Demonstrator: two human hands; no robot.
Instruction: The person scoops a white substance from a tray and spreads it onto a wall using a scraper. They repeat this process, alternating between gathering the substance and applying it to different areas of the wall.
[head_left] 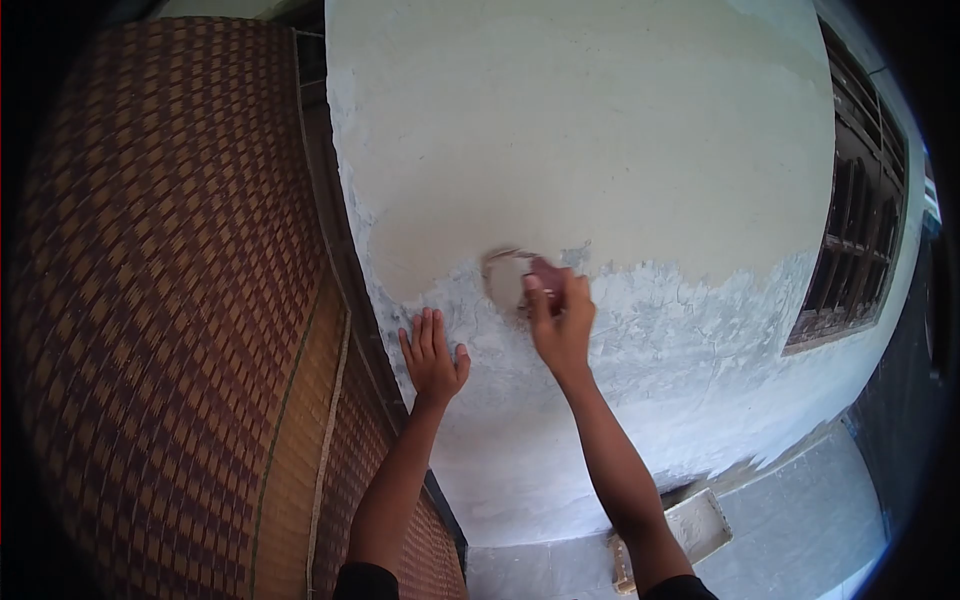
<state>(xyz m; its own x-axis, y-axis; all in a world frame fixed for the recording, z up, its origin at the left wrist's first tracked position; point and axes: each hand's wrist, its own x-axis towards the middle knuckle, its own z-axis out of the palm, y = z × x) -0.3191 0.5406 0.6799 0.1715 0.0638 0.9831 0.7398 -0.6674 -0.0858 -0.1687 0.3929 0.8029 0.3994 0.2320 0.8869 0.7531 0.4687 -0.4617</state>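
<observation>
My right hand is closed around the reddish-brown grip of a scraper. The scraper's broad pale blade is smeared by motion and lies at the wall, where the smooth cream surface meets a rough, grey-white patchy band. To the left and slightly lower, my left hand rests against the patchy band near the wall's left corner, fingers stretched out and holding nothing.
A woven brown mat hangs along the left side. At the right is a dark wooden window. A shallow tray stands on the grey tiled floor, partly behind my right forearm.
</observation>
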